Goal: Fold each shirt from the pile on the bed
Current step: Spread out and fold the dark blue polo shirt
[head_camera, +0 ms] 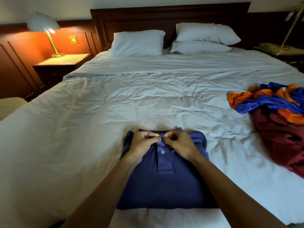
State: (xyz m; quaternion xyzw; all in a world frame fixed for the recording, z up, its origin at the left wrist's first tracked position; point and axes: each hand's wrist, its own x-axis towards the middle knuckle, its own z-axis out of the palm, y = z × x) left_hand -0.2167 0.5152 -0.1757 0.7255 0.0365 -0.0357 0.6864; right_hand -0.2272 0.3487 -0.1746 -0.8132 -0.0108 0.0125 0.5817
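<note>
Nearest lies a navy polo point(164, 186), already folded into a neat rectangle, front side up, at the near edge of the bed point(82, 129). Both hands are at its collar. The left hand point(143, 143) and the right hand point(180, 143) have their fingers point(150, 134) curled and pinch the top of the placket, just above a pale button point(162, 152) (I judge that they fasten or straighten the upper one). So this shirt seems nearly finished.

What is left is the pile point(271, 109), well apart at the right side of the bed and not folded. It has orange-and-blue cloth over maroon cloth, and how many shirts it holds I cannot tell.

Between the hands a small label point(159, 133) shows inside the collar, but its writing is too small to read.
</note>
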